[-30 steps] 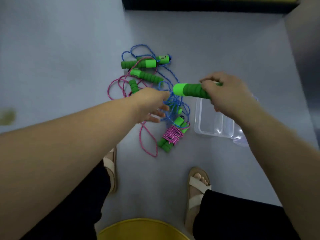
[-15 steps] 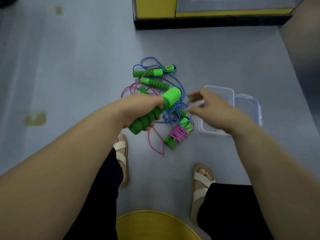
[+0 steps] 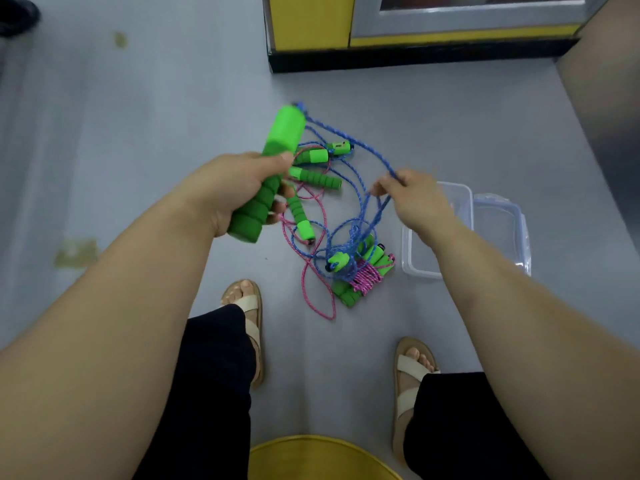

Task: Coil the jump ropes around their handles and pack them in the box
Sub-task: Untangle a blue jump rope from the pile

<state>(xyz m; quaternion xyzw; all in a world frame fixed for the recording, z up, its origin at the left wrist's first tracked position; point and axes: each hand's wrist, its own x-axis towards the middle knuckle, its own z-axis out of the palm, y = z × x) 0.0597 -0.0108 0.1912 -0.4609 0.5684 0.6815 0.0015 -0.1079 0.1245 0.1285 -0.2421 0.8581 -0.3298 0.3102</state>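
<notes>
The left hand (image 3: 235, 188) is gripping a handle (image 3: 273, 161) while right hand (image 3: 412, 199) fingers are pinching the limp blue rope (image 3: 349, 140) at two o'clock (probably tangle-prone), the box (image 3: 460, 209) lying at three.

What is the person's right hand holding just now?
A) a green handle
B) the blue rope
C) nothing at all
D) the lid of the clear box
B: the right hand pinches the blue rope, which runs up to the green handle gripped in the left hand; the clear box sits untouched on the floor.
</notes>
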